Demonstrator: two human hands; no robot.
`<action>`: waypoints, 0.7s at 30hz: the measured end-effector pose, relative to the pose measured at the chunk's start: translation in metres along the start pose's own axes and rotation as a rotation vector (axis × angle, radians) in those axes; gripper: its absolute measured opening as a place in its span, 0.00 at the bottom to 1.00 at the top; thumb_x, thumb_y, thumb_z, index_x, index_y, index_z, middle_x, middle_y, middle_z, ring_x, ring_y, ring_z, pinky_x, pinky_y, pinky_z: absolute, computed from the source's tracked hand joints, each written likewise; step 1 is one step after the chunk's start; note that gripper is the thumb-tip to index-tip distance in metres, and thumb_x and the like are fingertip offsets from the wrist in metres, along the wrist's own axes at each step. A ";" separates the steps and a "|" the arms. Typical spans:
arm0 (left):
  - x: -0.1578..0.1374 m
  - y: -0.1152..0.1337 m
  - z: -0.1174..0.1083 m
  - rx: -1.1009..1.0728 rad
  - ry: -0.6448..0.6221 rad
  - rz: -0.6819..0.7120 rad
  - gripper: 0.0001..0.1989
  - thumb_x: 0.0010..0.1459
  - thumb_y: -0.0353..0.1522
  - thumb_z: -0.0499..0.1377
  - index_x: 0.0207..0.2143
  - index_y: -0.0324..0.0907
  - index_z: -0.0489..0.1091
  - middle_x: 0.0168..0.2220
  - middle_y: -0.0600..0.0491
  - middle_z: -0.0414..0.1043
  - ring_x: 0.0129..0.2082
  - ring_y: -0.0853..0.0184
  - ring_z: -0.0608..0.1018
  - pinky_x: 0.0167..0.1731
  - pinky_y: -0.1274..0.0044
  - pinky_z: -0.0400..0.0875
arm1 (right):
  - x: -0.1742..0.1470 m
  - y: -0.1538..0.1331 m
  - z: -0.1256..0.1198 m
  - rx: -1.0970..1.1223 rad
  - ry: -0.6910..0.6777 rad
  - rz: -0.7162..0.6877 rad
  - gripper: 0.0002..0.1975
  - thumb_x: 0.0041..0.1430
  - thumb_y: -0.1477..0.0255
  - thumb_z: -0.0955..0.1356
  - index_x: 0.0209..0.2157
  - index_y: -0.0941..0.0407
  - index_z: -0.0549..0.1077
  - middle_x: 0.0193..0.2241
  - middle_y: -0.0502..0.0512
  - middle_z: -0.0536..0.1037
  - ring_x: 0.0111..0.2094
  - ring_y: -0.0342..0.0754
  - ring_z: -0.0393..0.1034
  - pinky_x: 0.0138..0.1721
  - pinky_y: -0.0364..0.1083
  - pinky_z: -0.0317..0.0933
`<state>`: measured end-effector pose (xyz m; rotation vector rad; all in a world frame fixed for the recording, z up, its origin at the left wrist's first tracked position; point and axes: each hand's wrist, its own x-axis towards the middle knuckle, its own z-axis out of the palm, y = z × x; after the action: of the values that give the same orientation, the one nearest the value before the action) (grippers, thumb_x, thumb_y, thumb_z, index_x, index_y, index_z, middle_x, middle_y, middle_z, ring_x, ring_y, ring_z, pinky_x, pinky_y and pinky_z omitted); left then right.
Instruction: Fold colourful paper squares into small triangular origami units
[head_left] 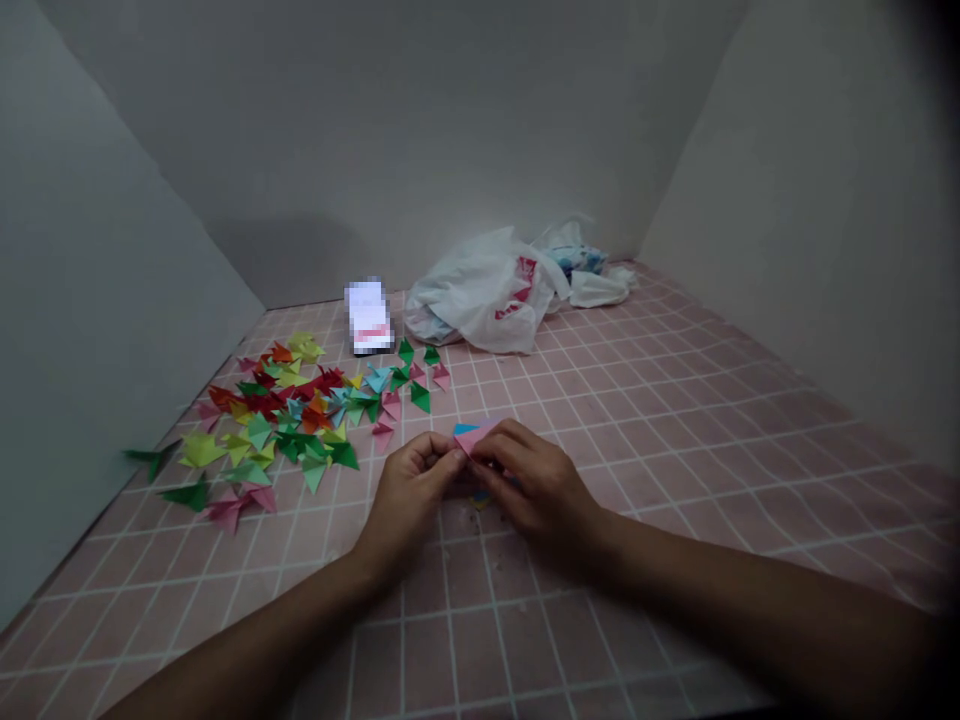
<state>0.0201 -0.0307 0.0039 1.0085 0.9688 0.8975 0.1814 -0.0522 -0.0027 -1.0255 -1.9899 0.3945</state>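
Both hands meet around a small piece of folded pink paper (470,438) near the middle of the view. Thumb and fingers of my left hand (412,490) pinch its left edge. My right hand (544,490) grips it from the other side, with its fingertips hiding part of the paper. A bit of blue paper (466,428) shows just behind the pink; I cannot tell if it is a separate piece. Below the fingers, a small yellowish scrap (481,498) is partly covered by the right hand.
Many folded paper birds (304,420) in several colours lie spread at the left. Behind them a phone (369,318) with a lit, blurred screen leans upright. White plastic bags (487,285) lie at the back on the pink checked cloth (675,420). Pale walls (450,120) enclose three sides.
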 end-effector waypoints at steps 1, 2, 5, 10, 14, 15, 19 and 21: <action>0.000 0.000 0.000 -0.018 -0.006 -0.001 0.12 0.49 0.38 0.66 0.28 0.39 0.69 0.28 0.54 0.75 0.29 0.67 0.79 0.33 0.74 0.75 | 0.000 0.000 0.000 -0.010 -0.001 -0.012 0.06 0.65 0.78 0.61 0.36 0.56 0.69 0.33 0.57 0.72 0.35 0.48 0.67 0.36 0.47 0.63; -0.001 0.000 -0.001 -0.038 -0.013 0.000 0.13 0.50 0.38 0.66 0.29 0.39 0.69 0.28 0.53 0.76 0.30 0.66 0.79 0.34 0.73 0.75 | 0.000 0.001 0.000 -0.019 -0.002 -0.020 0.07 0.65 0.78 0.61 0.37 0.57 0.69 0.34 0.58 0.72 0.36 0.48 0.67 0.37 0.47 0.64; 0.000 -0.001 -0.003 -0.077 -0.024 0.021 0.13 0.53 0.40 0.65 0.29 0.39 0.69 0.28 0.53 0.76 0.31 0.66 0.79 0.35 0.73 0.75 | -0.001 0.001 0.000 -0.017 0.004 -0.045 0.09 0.66 0.78 0.60 0.41 0.57 0.71 0.37 0.60 0.72 0.39 0.49 0.68 0.39 0.48 0.65; 0.004 0.000 -0.005 0.010 -0.011 0.084 0.13 0.52 0.38 0.66 0.30 0.38 0.70 0.28 0.53 0.75 0.28 0.68 0.78 0.34 0.75 0.74 | -0.001 0.001 -0.002 0.104 0.025 0.006 0.09 0.65 0.78 0.62 0.42 0.55 0.72 0.36 0.57 0.73 0.39 0.48 0.69 0.40 0.47 0.65; 0.005 0.003 -0.006 0.121 -0.054 0.113 0.11 0.54 0.37 0.64 0.32 0.38 0.72 0.28 0.54 0.74 0.28 0.70 0.76 0.34 0.77 0.73 | 0.004 0.004 -0.004 0.177 0.109 0.240 0.03 0.60 0.74 0.67 0.37 0.56 0.71 0.32 0.53 0.72 0.33 0.46 0.68 0.35 0.45 0.63; 0.005 0.003 -0.006 0.145 -0.075 0.117 0.11 0.54 0.37 0.64 0.33 0.38 0.72 0.28 0.54 0.74 0.29 0.69 0.76 0.33 0.77 0.72 | 0.005 0.005 -0.004 0.220 0.095 0.302 0.03 0.59 0.73 0.68 0.37 0.56 0.71 0.31 0.53 0.72 0.32 0.46 0.68 0.34 0.45 0.62; 0.004 0.001 -0.007 0.203 -0.092 0.159 0.13 0.55 0.35 0.63 0.41 0.41 0.69 0.28 0.56 0.72 0.28 0.69 0.75 0.32 0.77 0.71 | 0.007 0.006 -0.003 0.462 -0.046 0.482 0.06 0.59 0.71 0.67 0.29 0.57 0.72 0.27 0.51 0.73 0.29 0.44 0.67 0.30 0.43 0.60; 0.005 0.000 -0.007 0.195 -0.075 0.189 0.15 0.54 0.34 0.64 0.44 0.42 0.67 0.27 0.57 0.71 0.28 0.70 0.75 0.32 0.78 0.70 | 0.007 0.004 -0.003 0.512 -0.059 0.509 0.08 0.59 0.72 0.67 0.26 0.57 0.71 0.25 0.50 0.73 0.27 0.42 0.66 0.29 0.42 0.58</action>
<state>0.0147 -0.0247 0.0009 1.3077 0.9207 0.9260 0.1835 -0.0444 -0.0001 -1.1721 -1.5275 1.1523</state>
